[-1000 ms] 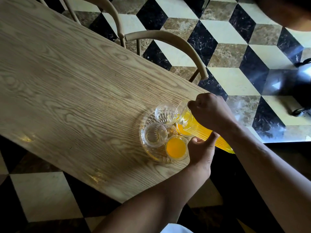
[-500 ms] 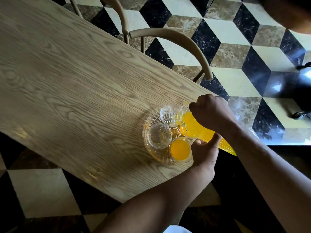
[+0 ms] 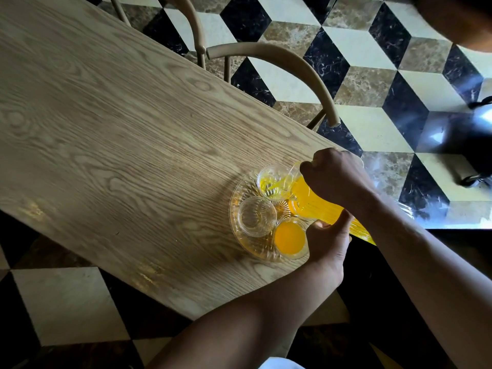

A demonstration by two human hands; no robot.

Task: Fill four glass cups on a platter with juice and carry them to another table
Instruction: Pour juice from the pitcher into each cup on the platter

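Observation:
A cut-glass platter [image 3: 241, 237] sits near the wooden table's right corner with glass cups on it. The near cup [image 3: 289, 237] is full of orange juice. The left cup [image 3: 256, 220] is empty. Juice is streaming into the far cup [image 3: 271, 181] from a tilted ribbed glass jug [image 3: 316, 205]. A fourth cup [image 3: 292, 209] shows only partly under the jug, with juice in it. My right hand [image 3: 334, 175] grips the jug at its handle near the spout. My left hand [image 3: 328, 239] holds the jug's body from below, at the platter's near right edge.
The wooden table [image 3: 119, 145] stretches away to the left. Two curved-back chairs [image 3: 287, 65] stand along its far side. The floor is black, cream and brown tile. A dark object with a glare [image 3: 468, 145] sits on the floor at right.
The jug has tipped further and juice now runs into the far cup, which was empty before. Both hands have stayed on the jug.

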